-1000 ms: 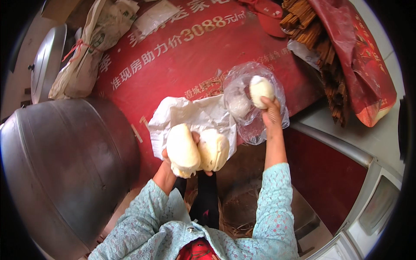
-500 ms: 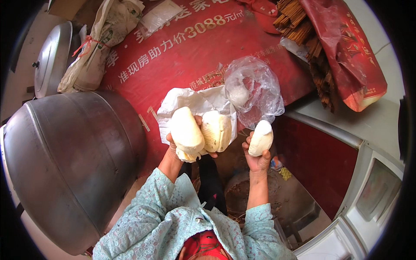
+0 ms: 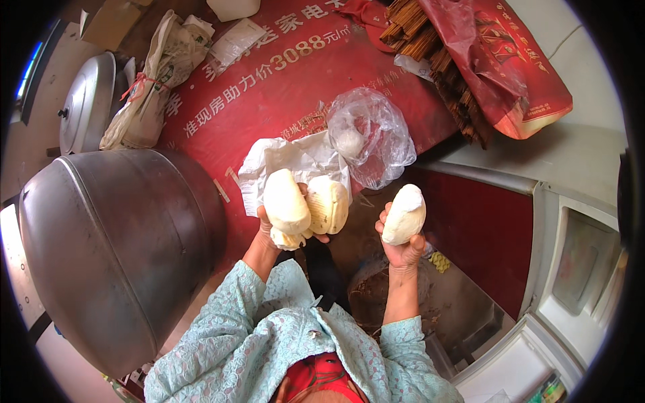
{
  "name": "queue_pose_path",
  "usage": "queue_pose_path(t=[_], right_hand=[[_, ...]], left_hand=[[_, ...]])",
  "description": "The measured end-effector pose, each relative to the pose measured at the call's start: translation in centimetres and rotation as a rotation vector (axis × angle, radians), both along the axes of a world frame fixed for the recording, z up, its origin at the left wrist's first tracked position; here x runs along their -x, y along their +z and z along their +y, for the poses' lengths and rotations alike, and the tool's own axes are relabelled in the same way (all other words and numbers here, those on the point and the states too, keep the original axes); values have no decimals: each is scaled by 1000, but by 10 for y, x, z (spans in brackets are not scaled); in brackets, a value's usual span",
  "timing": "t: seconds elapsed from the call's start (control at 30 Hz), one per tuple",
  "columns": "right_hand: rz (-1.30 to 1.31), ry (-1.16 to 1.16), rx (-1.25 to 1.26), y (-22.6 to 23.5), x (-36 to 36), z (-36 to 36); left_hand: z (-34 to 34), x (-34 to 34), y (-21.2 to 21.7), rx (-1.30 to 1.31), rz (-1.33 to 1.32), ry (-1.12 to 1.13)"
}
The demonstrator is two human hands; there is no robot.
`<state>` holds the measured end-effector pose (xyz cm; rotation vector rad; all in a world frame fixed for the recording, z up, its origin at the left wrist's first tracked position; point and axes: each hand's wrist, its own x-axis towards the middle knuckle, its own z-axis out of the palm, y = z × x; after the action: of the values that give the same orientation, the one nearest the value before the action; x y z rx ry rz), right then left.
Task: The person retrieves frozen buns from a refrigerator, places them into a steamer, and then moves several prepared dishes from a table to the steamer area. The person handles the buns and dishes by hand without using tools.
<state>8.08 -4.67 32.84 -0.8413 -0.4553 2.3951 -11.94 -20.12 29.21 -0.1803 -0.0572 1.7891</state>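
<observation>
a second ago the right fingers (image 3: 383,220) had a bun (image 3: 404,215) up against the clear plastic bag (image 3: 384,144); now they have come down toward the body and out to the right, and the bag lies beyond them, apart from the bun. the left fingers (image 3: 323,238) keep the same cluster as before. the whole view has shifted a little, so the bundle of brown sticks (image 3: 440,74), far beyond the right fingers, sits further left than it did.

the right fingers are curled around the bun's lower left side, thumb below. this bun is a smooth cream oval, tilted, with a whiter patch at its upper end.

the left fingers grasp from beneath and behind, partly hidden. above them stands a smooth, oblong bun (image 3: 287,201); touching it on the right is a ridged bun (image 3: 329,205), yellower, with dark specks toward its lower edge. a lumpier pale piece (image 3: 287,239) pokes out underneath.

just beyond the left fingers a crumpled white sheet (image 3: 259,168) lies on the red-covered desk (image 3: 282,111); well to their left bulges a grey metal drum (image 3: 127,248).
</observation>
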Motion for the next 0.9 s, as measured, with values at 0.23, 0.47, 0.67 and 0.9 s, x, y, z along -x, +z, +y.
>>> queue_pose_path(t=[0.23, 0.47, 0.67, 0.9], right_hand=[[-289, 18, -299, 57, 23, -19], [-280, 6, -263, 77, 34, -32], [-316, 64, -385, 88, 44, -39], [-200, 131, -158, 78, 39, -40]], left_hand=[[17, -10, 7, -122, -58, -52], [13, -15, 11, -75, -59, -80], [1, -12, 4, -24, 5, -163], [-9, -14, 4, 19, 27, -178]])
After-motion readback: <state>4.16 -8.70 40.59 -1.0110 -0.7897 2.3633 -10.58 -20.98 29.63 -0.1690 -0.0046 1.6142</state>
